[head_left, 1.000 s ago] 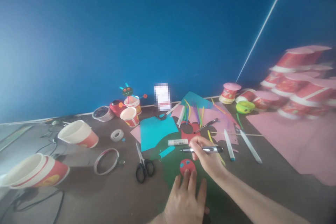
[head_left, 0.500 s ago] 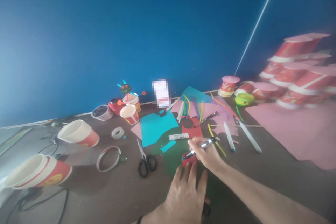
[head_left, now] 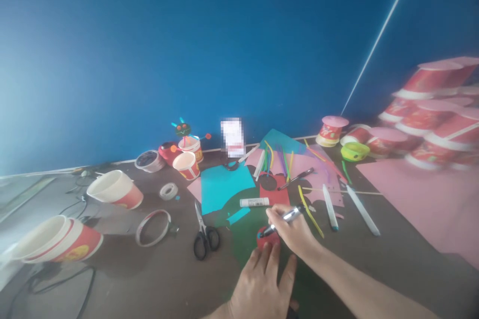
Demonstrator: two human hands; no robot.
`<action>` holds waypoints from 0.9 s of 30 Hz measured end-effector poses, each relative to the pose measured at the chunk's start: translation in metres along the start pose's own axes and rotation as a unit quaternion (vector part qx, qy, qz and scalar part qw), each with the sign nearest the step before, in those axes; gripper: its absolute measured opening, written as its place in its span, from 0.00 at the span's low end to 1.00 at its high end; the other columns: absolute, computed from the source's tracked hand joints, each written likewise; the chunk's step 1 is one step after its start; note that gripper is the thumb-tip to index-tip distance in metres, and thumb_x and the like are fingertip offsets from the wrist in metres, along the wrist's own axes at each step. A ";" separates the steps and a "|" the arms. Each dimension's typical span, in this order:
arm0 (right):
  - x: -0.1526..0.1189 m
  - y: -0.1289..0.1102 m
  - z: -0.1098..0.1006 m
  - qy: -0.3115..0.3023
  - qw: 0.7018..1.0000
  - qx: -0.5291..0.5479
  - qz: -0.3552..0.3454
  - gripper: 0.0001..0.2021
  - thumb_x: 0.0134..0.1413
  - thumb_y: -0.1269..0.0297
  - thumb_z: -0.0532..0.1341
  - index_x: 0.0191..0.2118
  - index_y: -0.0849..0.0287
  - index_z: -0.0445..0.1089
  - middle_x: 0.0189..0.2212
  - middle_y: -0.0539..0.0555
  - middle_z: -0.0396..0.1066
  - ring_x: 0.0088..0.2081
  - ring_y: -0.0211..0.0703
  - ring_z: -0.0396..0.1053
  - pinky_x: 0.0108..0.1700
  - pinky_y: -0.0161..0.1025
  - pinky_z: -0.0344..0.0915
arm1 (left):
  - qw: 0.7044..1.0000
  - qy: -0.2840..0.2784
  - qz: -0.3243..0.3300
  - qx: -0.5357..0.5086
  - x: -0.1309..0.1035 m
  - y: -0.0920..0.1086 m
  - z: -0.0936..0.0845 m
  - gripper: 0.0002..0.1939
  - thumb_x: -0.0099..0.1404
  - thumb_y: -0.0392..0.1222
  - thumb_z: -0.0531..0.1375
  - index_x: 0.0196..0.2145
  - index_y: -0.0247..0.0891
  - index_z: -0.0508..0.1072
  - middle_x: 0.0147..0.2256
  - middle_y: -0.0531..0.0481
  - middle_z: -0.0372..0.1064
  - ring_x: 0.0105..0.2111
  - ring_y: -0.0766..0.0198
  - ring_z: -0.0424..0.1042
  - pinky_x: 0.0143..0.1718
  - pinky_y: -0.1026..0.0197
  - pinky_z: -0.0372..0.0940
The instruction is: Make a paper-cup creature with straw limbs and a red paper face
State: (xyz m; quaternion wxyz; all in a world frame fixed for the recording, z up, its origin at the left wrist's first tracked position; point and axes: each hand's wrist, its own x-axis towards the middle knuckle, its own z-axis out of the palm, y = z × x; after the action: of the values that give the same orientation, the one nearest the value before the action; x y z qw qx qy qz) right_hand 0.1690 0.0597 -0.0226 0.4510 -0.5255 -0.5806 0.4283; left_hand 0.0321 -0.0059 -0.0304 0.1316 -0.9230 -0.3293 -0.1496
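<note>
My right hand point(head_left: 294, 232) is closed around a silver and black marker point(head_left: 291, 215). The marker's tip touches a small blue spot on a round red paper piece point(head_left: 270, 240). Flat on the surface, with fingers spread, my left hand point(head_left: 260, 281) presses its fingertips on the near edge of that red piece. Both lie over a dark green paper sheet point(head_left: 241, 239). Just beyond is a glue stick point(head_left: 254, 202), with a turquoise paper strip point(head_left: 238, 216) beside it. Black-handled scissors point(head_left: 202, 239) lie open to the left. Something dark under my left wrist is mostly hidden.
Paper cups point(head_left: 114, 188) and a tape roll point(head_left: 153, 228) are at left. Pipe cleaners point(head_left: 310, 212), a red sheet point(head_left: 274, 190) with a round hole and white markers point(head_left: 330, 208) lie beyond my hands. Stacked red cups point(head_left: 430, 114) stand at right, near a large pink sheet point(head_left: 419, 199).
The camera view has shifted slightly, so most things sit a little lower. The marker tip remains on the red piece's blue spot, and my left hand still holds it down.
</note>
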 end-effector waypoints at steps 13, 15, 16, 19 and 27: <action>0.001 0.003 0.001 -0.018 1.000 -0.020 -0.010 0.16 0.57 0.59 0.52 0.20 0.59 0.58 0.16 0.45 0.54 0.21 0.34 0.54 0.24 0.31 0.53 | 0.999 0.035 -0.001 0.020 -0.006 0.001 0.013 0.31 0.57 0.60 0.56 0.53 0.41 0.64 0.45 0.41 0.72 0.42 0.51 0.72 0.40 0.54 0.67; 0.001 0.003 0.001 -0.019 1.000 -0.020 -0.007 0.16 0.57 0.59 0.52 0.19 0.59 0.58 0.16 0.45 0.54 0.21 0.34 0.55 0.24 0.31 0.54 | 1.000 0.019 -0.009 0.015 -0.007 0.003 0.012 0.31 0.57 0.59 0.56 0.54 0.42 0.63 0.47 0.41 0.70 0.44 0.51 0.71 0.41 0.54 0.66; 0.001 0.004 0.001 -0.018 1.000 -0.020 -0.007 0.16 0.56 0.59 0.52 0.19 0.59 0.58 0.16 0.45 0.54 0.21 0.34 0.55 0.24 0.31 0.54 | 1.000 0.015 -0.015 0.012 -0.007 0.003 0.011 0.31 0.57 0.60 0.57 0.54 0.42 0.63 0.47 0.40 0.70 0.44 0.51 0.71 0.42 0.53 0.66; 0.001 0.004 0.001 -0.019 1.000 -0.018 -0.005 0.16 0.56 0.59 0.52 0.19 0.59 0.58 0.16 0.45 0.54 0.21 0.34 0.55 0.24 0.31 0.54 | 1.000 0.007 -0.025 0.000 -0.004 0.003 0.007 0.32 0.55 0.60 0.58 0.53 0.42 0.64 0.46 0.40 0.70 0.44 0.51 0.71 0.41 0.53 0.66; 0.000 0.006 0.003 -0.024 1.000 -0.005 -0.002 0.17 0.56 0.58 0.52 0.20 0.59 0.58 0.15 0.45 0.54 0.20 0.34 0.54 0.23 0.31 0.53 | 1.000 0.007 -0.016 -0.009 -0.002 0.002 0.003 0.33 0.54 0.59 0.60 0.53 0.41 0.63 0.46 0.39 0.70 0.43 0.50 0.71 0.41 0.54 0.66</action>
State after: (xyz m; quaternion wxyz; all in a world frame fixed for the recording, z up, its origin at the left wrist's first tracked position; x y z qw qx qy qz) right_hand 0.1675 0.0605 -0.0286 0.4349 -0.5158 -0.5949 0.4369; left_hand 0.0328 -0.0070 -0.0343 0.1236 -0.9175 -0.3420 -0.1614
